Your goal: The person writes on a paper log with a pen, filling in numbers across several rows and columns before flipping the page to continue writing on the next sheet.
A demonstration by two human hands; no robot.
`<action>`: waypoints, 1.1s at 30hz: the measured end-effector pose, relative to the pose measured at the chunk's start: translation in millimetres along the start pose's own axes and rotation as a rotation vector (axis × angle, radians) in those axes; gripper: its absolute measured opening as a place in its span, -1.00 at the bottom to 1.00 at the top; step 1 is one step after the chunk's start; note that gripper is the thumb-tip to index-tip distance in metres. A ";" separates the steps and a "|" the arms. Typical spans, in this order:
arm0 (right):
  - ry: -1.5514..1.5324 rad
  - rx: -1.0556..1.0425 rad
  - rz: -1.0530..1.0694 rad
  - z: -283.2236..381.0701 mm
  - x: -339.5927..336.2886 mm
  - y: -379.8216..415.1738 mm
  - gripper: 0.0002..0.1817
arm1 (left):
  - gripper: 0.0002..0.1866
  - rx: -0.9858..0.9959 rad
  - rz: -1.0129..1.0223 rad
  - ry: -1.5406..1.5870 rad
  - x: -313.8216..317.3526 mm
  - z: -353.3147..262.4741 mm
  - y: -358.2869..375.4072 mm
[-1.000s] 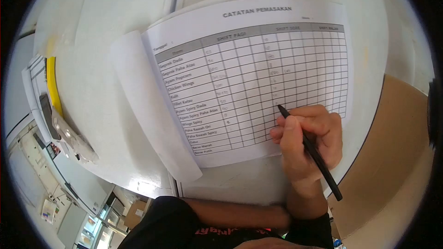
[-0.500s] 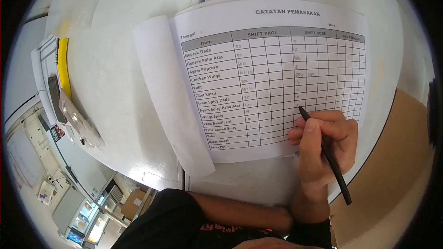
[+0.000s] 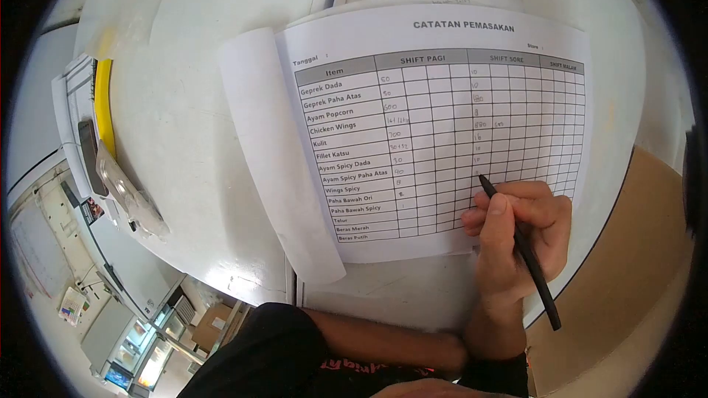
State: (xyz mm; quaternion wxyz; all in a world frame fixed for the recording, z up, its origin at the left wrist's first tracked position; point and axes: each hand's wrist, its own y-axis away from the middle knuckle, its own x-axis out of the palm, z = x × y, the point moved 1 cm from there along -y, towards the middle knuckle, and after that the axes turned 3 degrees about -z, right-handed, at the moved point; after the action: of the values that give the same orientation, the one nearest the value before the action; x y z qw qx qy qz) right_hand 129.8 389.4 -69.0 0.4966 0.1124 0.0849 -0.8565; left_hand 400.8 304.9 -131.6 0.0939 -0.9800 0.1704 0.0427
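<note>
A slim black pen [image 3: 542,291] is held in my right hand [image 3: 520,239], the thumb and fingers closed around it. Its tip meets the printed form [image 3: 442,250] in the Shift Sore column, around the Wings Spicy row. The form is headed "Catatan Pemasakan", and handwritten numbers fill some cells under Shift Pagi and Shift Sore. Along its left side, a white page [image 3: 276,155] is curled back. My left forearm [image 3: 391,339] lies across my body at the table's edge; the left hand itself is hidden from sight behind my right arm.
The form rests on a white tabletop [image 3: 199,103] with a seam. To the left are a dark phone-like object [image 3: 90,158], a yellow strip [image 3: 104,103] and a clear plastic pouch [image 3: 133,195]. Brown cardboard [image 3: 619,280] stands at the right, below table level.
The form appears slightly lower and farther right in view, probably from a small head movement. My right hand and pen stay at nearly the same cell.
</note>
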 end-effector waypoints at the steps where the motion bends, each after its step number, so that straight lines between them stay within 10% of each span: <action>1: 0.000 -0.005 -0.004 -0.3 0.4 -0.3 -0.80 | -0.82 0.006 -0.027 0.006 -1.8 -1.2 1.2; 33: -0.008 0.022 -0.037 2.0 1.4 -1.3 -0.81 | -0.84 -0.028 0.070 0.027 -2.0 -4.0 -1.1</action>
State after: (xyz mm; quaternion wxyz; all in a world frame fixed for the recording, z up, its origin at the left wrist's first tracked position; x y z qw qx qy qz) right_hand 127.7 388.3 -67.4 0.4799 0.1132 0.0754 -0.8667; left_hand 399.5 305.8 -127.3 0.0763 -0.9751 0.2054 0.0353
